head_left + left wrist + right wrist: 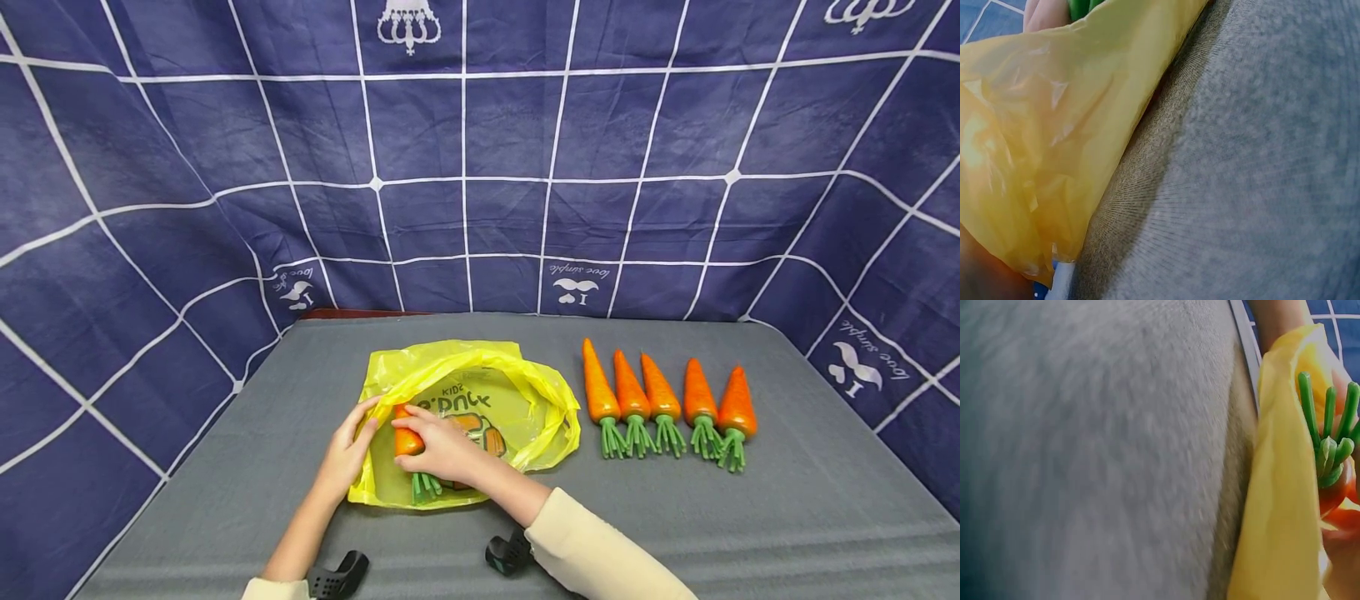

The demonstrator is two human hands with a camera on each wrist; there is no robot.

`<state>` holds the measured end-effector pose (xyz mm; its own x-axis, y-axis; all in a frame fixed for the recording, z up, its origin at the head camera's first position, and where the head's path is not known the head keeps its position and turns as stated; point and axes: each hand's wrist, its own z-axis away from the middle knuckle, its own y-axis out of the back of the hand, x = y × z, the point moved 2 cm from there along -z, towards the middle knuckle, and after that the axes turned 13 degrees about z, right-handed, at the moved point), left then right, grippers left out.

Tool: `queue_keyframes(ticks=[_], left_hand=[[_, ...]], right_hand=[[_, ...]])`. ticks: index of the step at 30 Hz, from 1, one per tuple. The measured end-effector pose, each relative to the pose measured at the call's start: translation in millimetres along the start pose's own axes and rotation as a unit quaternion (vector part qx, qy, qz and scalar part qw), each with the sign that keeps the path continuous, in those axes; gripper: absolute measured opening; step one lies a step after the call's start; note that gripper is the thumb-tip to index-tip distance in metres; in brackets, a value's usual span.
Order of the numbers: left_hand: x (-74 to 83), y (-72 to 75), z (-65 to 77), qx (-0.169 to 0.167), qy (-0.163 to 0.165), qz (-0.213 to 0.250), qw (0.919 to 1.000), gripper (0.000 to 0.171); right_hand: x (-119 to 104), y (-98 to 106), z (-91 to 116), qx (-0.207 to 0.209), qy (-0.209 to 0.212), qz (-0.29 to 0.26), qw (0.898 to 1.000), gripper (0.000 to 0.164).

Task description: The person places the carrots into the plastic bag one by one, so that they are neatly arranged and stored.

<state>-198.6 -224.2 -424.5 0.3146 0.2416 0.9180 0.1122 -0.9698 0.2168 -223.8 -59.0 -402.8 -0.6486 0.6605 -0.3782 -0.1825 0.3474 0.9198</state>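
A yellow plastic bag (pixel 551 408) lies on the grey table with its mouth held apart; printed letters and an orange picture show on it. At its left edge my left hand (pixel 349 450) pinches the rim between thumb and fingers. My right hand (pixel 442 446) reaches over the bag's mouth and grips an orange carrot (pixel 407 442), its green stems pointing toward me. In the right wrist view the carrot's green stems (pixel 1329 456) show behind the yellow bag wall (pixel 1279 487). The left wrist view shows mostly the bag's outer side (pixel 1079 125); the left fingertips are hidden there.
To the right of the bag several carrots (pixel 660 400) lie in a row, tips away from me and green stems nearer. A grey cloth (pixel 810 517) covers the table. Behind and along the sides hangs a blue checked curtain (pixel 502 217).
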Motion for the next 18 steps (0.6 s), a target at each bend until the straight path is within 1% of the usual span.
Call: queue_keyframes(ticks=[4,10,13,18], left_hand=[[-0.7,0.1,-0.3,0.002,-0.007,-0.006,1.0000,0.035],[-1.8,0.1,-0.5,0.007,-0.003,-0.021,0.9998,0.035],[-2.9,0.3,-0.7,0.010,0.005,-0.019,0.9998,0.035],[-3.3,0.4,-1.2,0.017,0.020,-0.012,0.9996,0.036]], right_hand=[[-4.1,-5.3,-3.9,0.015,-0.015,-0.027,0.999,0.055],[-9.1,-12.6,-8.8,0.036,-0.034,-0.049,0.998,0.055],[-10.7,-16.8,-11.3,0.050,-0.029,-0.063,0.996,0.055],[-13.3,-22.4,-15.3,0.082,-0.020,-0.116,0.990,0.055]])
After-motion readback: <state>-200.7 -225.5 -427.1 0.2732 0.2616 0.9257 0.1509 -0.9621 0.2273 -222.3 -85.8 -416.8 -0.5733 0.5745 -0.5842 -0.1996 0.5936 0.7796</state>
